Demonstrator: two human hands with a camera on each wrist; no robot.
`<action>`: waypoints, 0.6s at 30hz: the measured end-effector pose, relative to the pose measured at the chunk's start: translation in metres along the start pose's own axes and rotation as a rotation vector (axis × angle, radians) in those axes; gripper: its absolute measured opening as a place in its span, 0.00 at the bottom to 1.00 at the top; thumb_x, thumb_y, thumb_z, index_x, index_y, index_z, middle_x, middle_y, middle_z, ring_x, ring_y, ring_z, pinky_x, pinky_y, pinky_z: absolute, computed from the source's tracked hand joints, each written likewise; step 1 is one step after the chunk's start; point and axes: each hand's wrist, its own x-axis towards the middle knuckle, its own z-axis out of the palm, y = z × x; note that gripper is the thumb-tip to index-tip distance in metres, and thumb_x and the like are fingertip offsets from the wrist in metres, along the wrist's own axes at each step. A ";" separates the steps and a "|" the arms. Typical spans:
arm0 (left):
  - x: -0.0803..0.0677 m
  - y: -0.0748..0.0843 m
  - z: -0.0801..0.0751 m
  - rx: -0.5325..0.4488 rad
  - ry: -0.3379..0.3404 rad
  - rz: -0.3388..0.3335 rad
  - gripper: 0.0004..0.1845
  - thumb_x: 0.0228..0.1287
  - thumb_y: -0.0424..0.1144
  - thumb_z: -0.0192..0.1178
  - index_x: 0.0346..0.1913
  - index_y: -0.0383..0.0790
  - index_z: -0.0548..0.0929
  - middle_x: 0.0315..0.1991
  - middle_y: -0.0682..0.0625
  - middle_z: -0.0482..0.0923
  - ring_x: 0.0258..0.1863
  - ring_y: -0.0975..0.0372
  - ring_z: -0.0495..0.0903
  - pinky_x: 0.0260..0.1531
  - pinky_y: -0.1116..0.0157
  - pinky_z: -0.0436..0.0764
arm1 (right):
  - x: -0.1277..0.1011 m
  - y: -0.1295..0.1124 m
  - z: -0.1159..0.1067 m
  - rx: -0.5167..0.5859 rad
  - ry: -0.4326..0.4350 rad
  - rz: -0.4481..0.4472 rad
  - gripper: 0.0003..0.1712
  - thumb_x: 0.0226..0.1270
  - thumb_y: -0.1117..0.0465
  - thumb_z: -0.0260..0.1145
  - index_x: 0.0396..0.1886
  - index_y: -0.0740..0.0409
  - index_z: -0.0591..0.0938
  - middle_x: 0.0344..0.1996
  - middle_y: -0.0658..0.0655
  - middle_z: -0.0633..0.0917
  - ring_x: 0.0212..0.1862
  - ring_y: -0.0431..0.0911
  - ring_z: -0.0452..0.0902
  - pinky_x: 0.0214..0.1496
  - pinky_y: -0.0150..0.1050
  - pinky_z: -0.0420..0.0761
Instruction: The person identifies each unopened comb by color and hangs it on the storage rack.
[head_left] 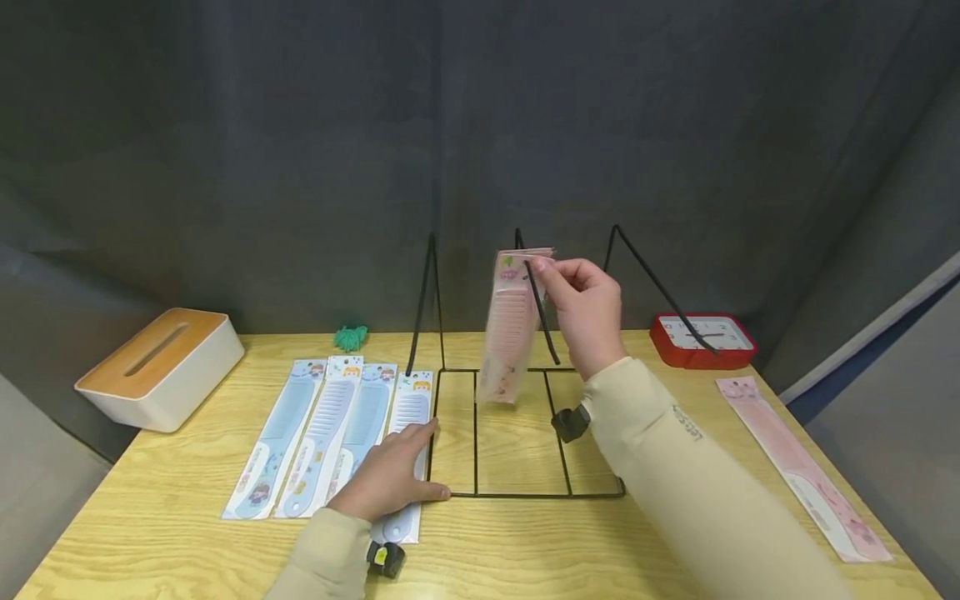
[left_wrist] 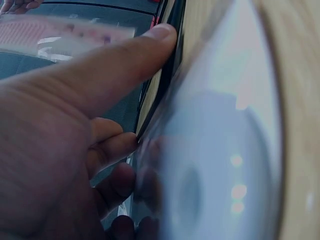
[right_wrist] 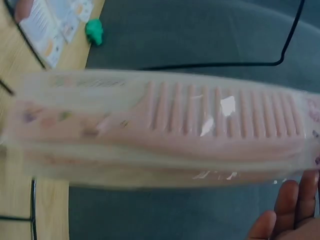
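Observation:
My right hand [head_left: 546,272] pinches the top of a pink comb package [head_left: 506,333] and holds it upright at the middle prong [head_left: 542,321] of a black wire rack [head_left: 517,494]. The right wrist view is filled by the pink comb package [right_wrist: 165,125], with fingertips [right_wrist: 290,210] at its lower right. My left hand [head_left: 408,467] lies flat on the rightmost of several blue comb packages [head_left: 315,433], beside the rack's left base wire. In the left wrist view the thumb [left_wrist: 125,65] stretches along that wire above the blue comb package [left_wrist: 225,150].
A white tissue box with a wooden lid [head_left: 161,367] stands at the table's left. A green clump [head_left: 350,337] lies behind the blue combs. A red clock [head_left: 701,340] sits at the back right, and another pink comb package [head_left: 802,467] lies along the right edge.

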 end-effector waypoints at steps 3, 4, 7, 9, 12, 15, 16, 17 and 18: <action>0.000 -0.001 0.000 0.001 -0.003 -0.008 0.56 0.51 0.61 0.75 0.78 0.43 0.60 0.76 0.41 0.60 0.72 0.39 0.60 0.66 0.38 0.63 | 0.000 0.013 -0.011 -0.089 -0.025 -0.054 0.23 0.63 0.38 0.71 0.38 0.54 0.84 0.33 0.51 0.80 0.34 0.45 0.70 0.32 0.37 0.70; 0.001 -0.001 0.000 0.002 -0.003 -0.007 0.56 0.51 0.61 0.75 0.78 0.43 0.60 0.76 0.41 0.60 0.72 0.39 0.60 0.66 0.38 0.63 | 0.000 0.020 -0.017 -0.123 -0.034 -0.076 0.23 0.64 0.39 0.70 0.38 0.54 0.84 0.32 0.51 0.79 0.33 0.46 0.70 0.32 0.37 0.70; 0.002 -0.002 0.000 0.005 0.002 0.003 0.56 0.51 0.61 0.75 0.78 0.43 0.60 0.76 0.41 0.61 0.72 0.39 0.61 0.65 0.39 0.64 | 0.000 0.042 -0.040 -0.256 -0.057 -0.115 0.24 0.66 0.39 0.69 0.38 0.56 0.85 0.29 0.52 0.79 0.31 0.47 0.70 0.32 0.38 0.71; 0.002 -0.003 0.000 0.012 0.003 0.006 0.56 0.51 0.61 0.75 0.78 0.43 0.60 0.75 0.41 0.61 0.71 0.40 0.62 0.65 0.39 0.65 | 0.002 0.059 -0.058 -0.320 -0.066 -0.112 0.24 0.67 0.39 0.68 0.38 0.57 0.84 0.31 0.53 0.81 0.31 0.47 0.70 0.32 0.39 0.71; 0.000 -0.004 -0.001 0.009 0.005 -0.003 0.56 0.50 0.61 0.75 0.78 0.42 0.60 0.75 0.41 0.61 0.71 0.40 0.62 0.65 0.39 0.65 | 0.008 0.085 -0.086 -0.439 -0.066 -0.094 0.26 0.68 0.37 0.66 0.39 0.57 0.84 0.34 0.56 0.83 0.33 0.47 0.70 0.32 0.38 0.71; -0.001 -0.004 -0.002 0.008 0.005 -0.012 0.56 0.50 0.61 0.75 0.78 0.43 0.60 0.76 0.42 0.61 0.72 0.39 0.61 0.66 0.39 0.64 | 0.018 0.108 -0.118 -0.515 -0.070 -0.027 0.27 0.69 0.35 0.63 0.44 0.56 0.82 0.39 0.55 0.83 0.36 0.46 0.71 0.35 0.37 0.72; -0.001 -0.004 -0.002 0.008 0.005 -0.012 0.56 0.50 0.61 0.75 0.78 0.43 0.60 0.75 0.42 0.61 0.72 0.40 0.61 0.66 0.39 0.64 | 0.022 0.115 -0.129 -0.543 -0.067 -0.008 0.28 0.69 0.35 0.63 0.45 0.55 0.82 0.40 0.54 0.83 0.38 0.45 0.73 0.37 0.37 0.72; -0.001 -0.004 -0.002 0.010 0.006 -0.008 0.56 0.50 0.61 0.75 0.78 0.43 0.60 0.75 0.42 0.61 0.72 0.40 0.62 0.65 0.39 0.65 | 0.025 0.122 -0.140 -0.559 -0.064 0.018 0.29 0.68 0.34 0.63 0.46 0.55 0.82 0.41 0.53 0.83 0.39 0.44 0.73 0.38 0.37 0.72; 0.000 -0.004 -0.002 0.011 0.005 -0.006 0.56 0.51 0.61 0.75 0.78 0.43 0.60 0.75 0.42 0.61 0.71 0.40 0.62 0.65 0.39 0.65 | 0.029 0.129 -0.151 -0.581 -0.061 0.036 0.29 0.68 0.34 0.63 0.47 0.54 0.82 0.42 0.53 0.83 0.41 0.44 0.73 0.39 0.38 0.72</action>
